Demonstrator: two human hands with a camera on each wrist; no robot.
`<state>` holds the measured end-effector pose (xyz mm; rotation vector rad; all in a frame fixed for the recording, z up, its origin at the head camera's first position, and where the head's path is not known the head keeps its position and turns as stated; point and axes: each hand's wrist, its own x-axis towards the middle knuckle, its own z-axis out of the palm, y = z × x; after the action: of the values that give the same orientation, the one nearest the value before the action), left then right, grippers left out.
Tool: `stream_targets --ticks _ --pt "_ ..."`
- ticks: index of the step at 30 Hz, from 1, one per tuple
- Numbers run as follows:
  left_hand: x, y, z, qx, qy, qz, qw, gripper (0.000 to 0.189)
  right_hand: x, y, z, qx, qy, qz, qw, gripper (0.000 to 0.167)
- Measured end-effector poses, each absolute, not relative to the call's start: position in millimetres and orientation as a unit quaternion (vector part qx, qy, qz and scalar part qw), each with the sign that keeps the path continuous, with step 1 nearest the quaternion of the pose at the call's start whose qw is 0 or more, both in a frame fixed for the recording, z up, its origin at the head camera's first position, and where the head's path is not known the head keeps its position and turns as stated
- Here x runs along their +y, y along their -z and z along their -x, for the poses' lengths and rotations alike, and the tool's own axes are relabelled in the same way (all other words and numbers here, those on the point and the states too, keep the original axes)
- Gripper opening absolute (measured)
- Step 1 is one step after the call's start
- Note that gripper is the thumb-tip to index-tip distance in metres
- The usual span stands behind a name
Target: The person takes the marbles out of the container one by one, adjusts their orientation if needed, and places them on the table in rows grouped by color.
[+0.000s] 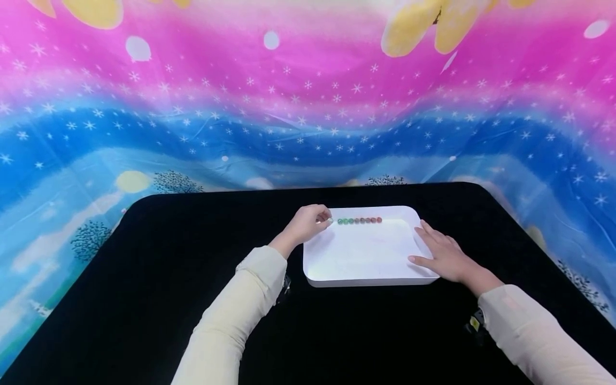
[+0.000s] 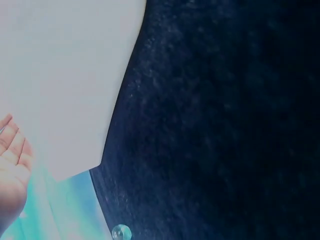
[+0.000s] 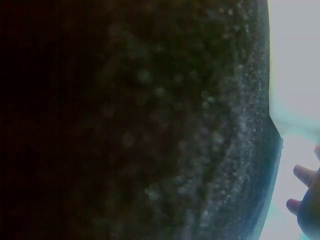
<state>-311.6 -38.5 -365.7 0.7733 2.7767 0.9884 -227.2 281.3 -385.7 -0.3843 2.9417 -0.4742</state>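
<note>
My left hand (image 1: pixel 308 223) is at the far left corner of a white tray (image 1: pixel 366 251). Its thumb and fingers pinch a small glassy marble (image 1: pixel 330 220). Just right of those fingertips, a straight row of several marbles (image 1: pixel 359 220) runs along the tray's far side, green at the left and brownish red at the right. My right hand (image 1: pixel 445 252) rests over the tray's right rim with fingers spread and nothing gripped. In the right wrist view, only a few dark fingers (image 3: pixel 305 175) show at the edge, beside the tray.
A black-covered table (image 1: pixel 144 278) extends on every side of the tray. Behind it hangs a pink and blue cloth (image 1: pixel 298 107) with snowflakes, meeting the table's back edge. A clear round bead (image 2: pixel 121 232) shows at the bottom of the left wrist view.
</note>
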Motion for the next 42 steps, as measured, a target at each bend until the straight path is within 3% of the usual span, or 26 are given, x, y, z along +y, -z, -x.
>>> stream_targets --ticks 17,42 --pt "-62 360 286 0.902 -0.329 -0.278 0.017 0.012 279 383 222 0.977 0.157 0.126 0.075 0.088" --pt "-103 369 273 0.900 -0.361 -0.242 -0.021 0.011 277 385 219 0.976 0.166 0.123 0.074 0.087"
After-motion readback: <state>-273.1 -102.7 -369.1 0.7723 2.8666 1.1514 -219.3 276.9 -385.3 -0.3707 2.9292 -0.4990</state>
